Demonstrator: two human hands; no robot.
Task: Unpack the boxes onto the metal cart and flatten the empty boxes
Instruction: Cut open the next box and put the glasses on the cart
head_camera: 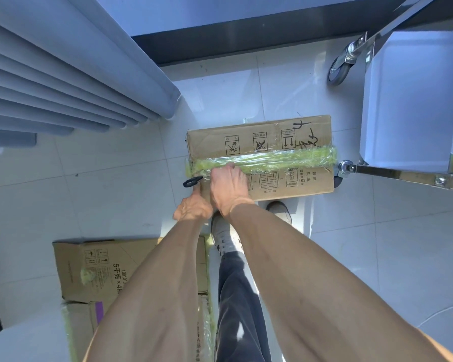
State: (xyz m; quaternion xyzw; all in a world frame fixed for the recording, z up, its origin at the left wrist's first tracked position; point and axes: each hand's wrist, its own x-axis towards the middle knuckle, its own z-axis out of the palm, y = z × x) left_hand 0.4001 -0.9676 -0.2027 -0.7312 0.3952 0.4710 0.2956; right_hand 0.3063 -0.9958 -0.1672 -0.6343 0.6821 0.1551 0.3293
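The sealed box (259,158) sits on the floor (115,178) straight ahead of the person, its far right corner just beside the cart (403,100). Its long axis runs left to right across the view, and the green tape (272,156) follows that axis down the middle seam. Both hands are at the tape's left end. The right hand (229,188) lies on the lid with its fingertips touching the tape; its grip looks curled, but whether it pinches anything I cannot tell. The left hand (192,209) is closed around the scissors (192,181) — only a black handle loop shows, at the box's left edge. So the whole seam stretches rightward from the grip, and a cut would likely travel that way, toward the cart. A flattened box (89,270) lies on the floor at near left.
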